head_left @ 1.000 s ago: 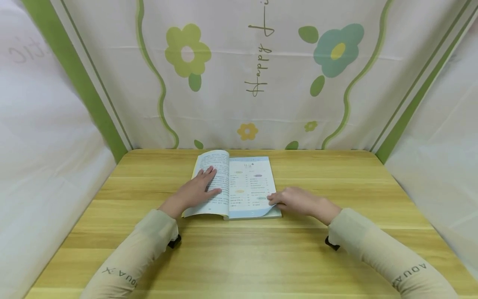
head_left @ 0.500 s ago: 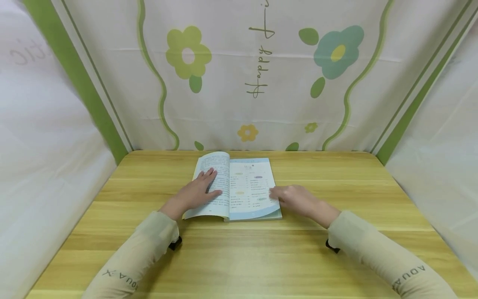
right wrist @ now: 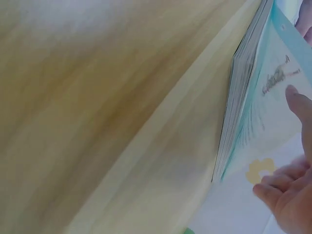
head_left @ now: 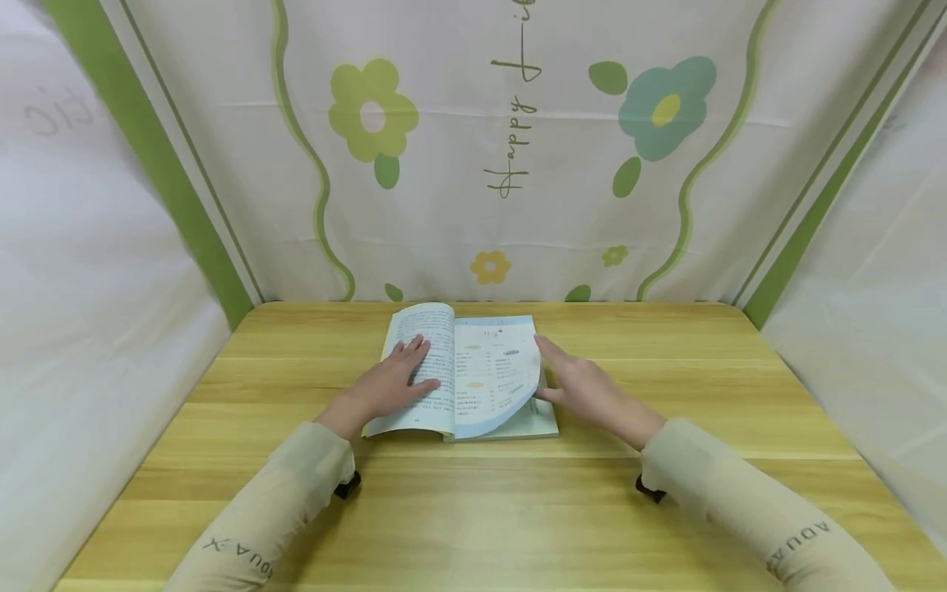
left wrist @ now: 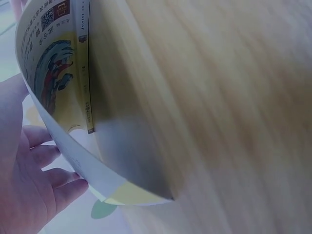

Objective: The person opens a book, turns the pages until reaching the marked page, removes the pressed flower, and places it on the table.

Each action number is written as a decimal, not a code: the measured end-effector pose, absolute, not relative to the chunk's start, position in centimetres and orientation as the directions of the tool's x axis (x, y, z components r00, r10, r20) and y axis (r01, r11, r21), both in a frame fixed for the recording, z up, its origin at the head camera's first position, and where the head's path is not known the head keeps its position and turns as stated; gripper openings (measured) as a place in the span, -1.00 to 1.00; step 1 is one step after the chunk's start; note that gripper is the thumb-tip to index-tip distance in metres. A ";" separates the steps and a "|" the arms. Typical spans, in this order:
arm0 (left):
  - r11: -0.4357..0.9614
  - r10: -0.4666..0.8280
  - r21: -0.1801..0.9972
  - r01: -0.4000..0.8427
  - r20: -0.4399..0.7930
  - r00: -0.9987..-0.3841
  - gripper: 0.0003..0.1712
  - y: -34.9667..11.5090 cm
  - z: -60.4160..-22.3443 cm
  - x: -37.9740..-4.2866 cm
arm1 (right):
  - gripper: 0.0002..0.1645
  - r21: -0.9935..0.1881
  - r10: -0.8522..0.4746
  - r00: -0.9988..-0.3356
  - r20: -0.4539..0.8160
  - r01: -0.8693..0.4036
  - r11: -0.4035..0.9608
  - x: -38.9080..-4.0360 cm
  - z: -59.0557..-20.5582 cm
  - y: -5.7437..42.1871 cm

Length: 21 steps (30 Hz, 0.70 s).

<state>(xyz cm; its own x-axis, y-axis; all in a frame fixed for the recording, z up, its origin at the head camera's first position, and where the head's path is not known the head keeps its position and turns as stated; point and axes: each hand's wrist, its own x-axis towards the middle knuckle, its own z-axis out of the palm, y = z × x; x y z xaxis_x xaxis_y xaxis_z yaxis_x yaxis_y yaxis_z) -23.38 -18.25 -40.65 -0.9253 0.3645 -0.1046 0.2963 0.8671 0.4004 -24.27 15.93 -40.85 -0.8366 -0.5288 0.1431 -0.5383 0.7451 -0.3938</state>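
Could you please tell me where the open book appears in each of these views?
Head: the open book lies just below the centre.
Left wrist: its curved, illustrated side is at upper left.
Right wrist: it is at upper right, page edges showing.
Shared landmark: the wooden table.

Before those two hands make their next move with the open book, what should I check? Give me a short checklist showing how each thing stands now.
1. Book lying on the table: ok.
2. Left hand resting on the left-hand page: ok.
3. Left side of the book flat: not ok; the left wrist view shows it bowed up, with the cover curved away from the wood.
4. Right hand at the outer edge of the right-hand page: ok.
5. Lower corner of that page free of the page beneath: ok, it curls up.
6. Page firmly pinched by the right fingers: cannot tell.
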 end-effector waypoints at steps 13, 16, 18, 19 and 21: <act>0.865 0.365 0.404 0.298 -0.098 -0.926 -0.02 -18.3 -40.5 -23.5 | 0.41 -0.737 -0.474 -0.878 -0.060 -0.282 0.615 -24.4 -40.8 14.1; 0.865 0.366 0.401 0.301 -0.095 -0.926 -0.02 -18.3 -40.6 -23.5 | 0.33 -0.782 -0.522 -0.852 -0.033 -0.303 0.545 -24.3 -40.9 13.5; 0.863 0.368 0.403 0.303 -0.092 -0.925 -0.03 -18.3 -40.6 -23.5 | 0.28 -0.815 -0.560 -0.828 -0.021 -0.310 0.489 -24.2 -41.1 13.2; 0.862 0.369 0.405 0.303 -0.091 -0.925 -0.03 -18.3 -40.6 -23.5 | 0.25 -0.828 -0.578 -0.816 -0.020 -0.311 0.466 -24.1 -41.1 13.0; 0.861 0.369 0.409 0.303 -0.092 -0.925 -0.03 -18.3 -40.6 -23.4 | 0.19 -0.839 -0.613 -0.790 -0.014 -0.324 0.437 -24.0 -41.3 12.6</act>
